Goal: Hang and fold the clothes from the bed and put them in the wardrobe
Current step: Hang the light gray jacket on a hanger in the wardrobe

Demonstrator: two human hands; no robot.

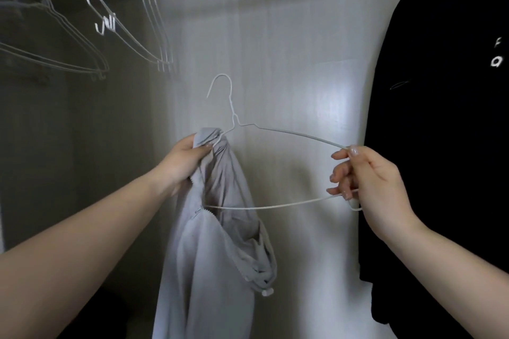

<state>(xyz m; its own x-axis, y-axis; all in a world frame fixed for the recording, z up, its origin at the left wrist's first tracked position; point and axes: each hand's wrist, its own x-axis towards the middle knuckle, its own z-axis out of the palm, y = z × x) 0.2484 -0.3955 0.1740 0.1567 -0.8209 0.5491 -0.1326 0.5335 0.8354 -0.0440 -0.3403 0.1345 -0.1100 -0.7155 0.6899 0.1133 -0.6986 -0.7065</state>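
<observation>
Frame centre: white wire hanger point(275, 146), hook up, in front of the pale wardrobe back panel point(289, 49). Left hand point(184, 162) clamps the grey zip hoodie point(214, 242) bunched over the hanger's left shoulder; the rest of the hoodie hangs down. Right hand point(369, 176) pinches the hanger's right end, fingers curled on the wire. Upper left: empty white hangers point(132, 22), blurred. Right edge: black garment point(440, 118) with white lettering, hanging just beside the right hand.

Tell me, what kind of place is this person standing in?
Most likely the inside of a wardrobe or closet. Empty wire hangers hang in a row at upper left, a black shirt already hangs at right, and the hands are fitting a grey garment onto a white hanger.
</observation>
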